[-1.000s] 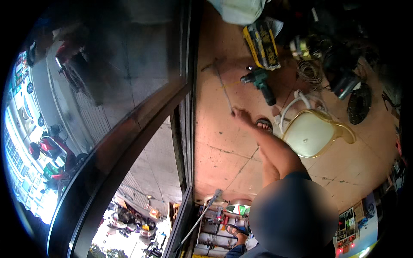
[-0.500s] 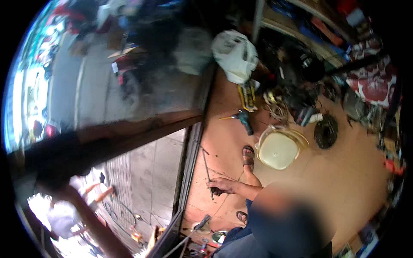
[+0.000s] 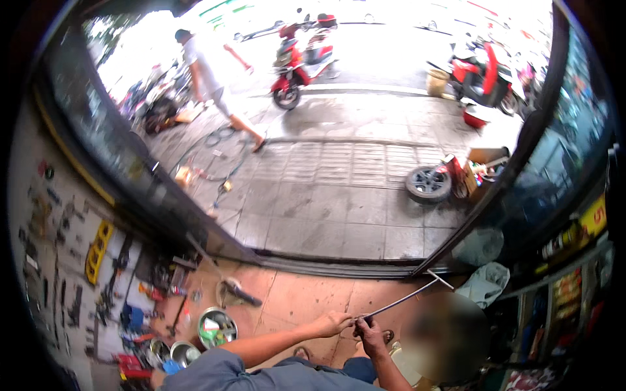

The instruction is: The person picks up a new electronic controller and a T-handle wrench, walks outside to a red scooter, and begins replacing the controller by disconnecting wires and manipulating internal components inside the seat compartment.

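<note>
A long, thin metal T-handle wrench [image 3: 407, 300] slants across in front of my body. Its crossbar [image 3: 441, 279] points away to the right, near the door sill. My right hand [image 3: 370, 333] is closed around the shaft close to its near end. At that near end, the fingers of my left hand [image 3: 334, 324] are pinched together; whether a small part is between them too is hard to make out. The fingers of my right hand look dark and stained.
Beyond the doorway sill [image 3: 339, 268] lie grey paving, a loose wheel [image 3: 428, 184], a hose [image 3: 225, 166] and scooters [image 3: 293, 65]. A person [image 3: 208, 72] walks there. At left are a metal bowl [image 3: 217, 326] and wall tools [image 3: 98, 253]; at right, a plastic bag [image 3: 486, 285] and shelves.
My view has swung from the shop floor to the doorway and street. One visible hand held the wrench before; both hands are now on it, with the crossbar pointing right.
</note>
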Demonstrator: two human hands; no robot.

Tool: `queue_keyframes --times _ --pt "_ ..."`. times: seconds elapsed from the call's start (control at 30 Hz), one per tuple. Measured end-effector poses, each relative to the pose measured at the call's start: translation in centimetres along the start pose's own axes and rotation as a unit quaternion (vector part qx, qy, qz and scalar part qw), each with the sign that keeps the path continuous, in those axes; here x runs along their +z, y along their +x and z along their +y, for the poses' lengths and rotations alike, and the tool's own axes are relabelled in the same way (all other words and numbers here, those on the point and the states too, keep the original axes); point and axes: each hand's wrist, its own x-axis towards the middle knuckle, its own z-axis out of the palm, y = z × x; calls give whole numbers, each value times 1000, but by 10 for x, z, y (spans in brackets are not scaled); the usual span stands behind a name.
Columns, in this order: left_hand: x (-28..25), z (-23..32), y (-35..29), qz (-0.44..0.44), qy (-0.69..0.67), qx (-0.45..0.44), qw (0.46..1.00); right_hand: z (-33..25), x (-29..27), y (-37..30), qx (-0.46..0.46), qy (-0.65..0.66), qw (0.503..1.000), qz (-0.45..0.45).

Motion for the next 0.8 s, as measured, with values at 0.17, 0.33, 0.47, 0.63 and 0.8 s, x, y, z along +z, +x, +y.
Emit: queue_keyframes --times 0.17,0.33,0.47,0.63,0.8 --pt "-47 -45 -150 84 -23 -92 992 -2 93 -2 -34 251 965 72" --pt "-56 -73 -286 159 -54 -162 972 18 149 32 69 118 991 13" --pt "-27 -80 -367 229 -194 -308 903 -4 184 46 41 23 999 -8" --pt "18 -124 -468 365 -397 -543 644 -40 223 83 9 2 996 -86" --pt "73 -171 -530 532 -533 -520 403 3 268 96 110 -98 985 -87"
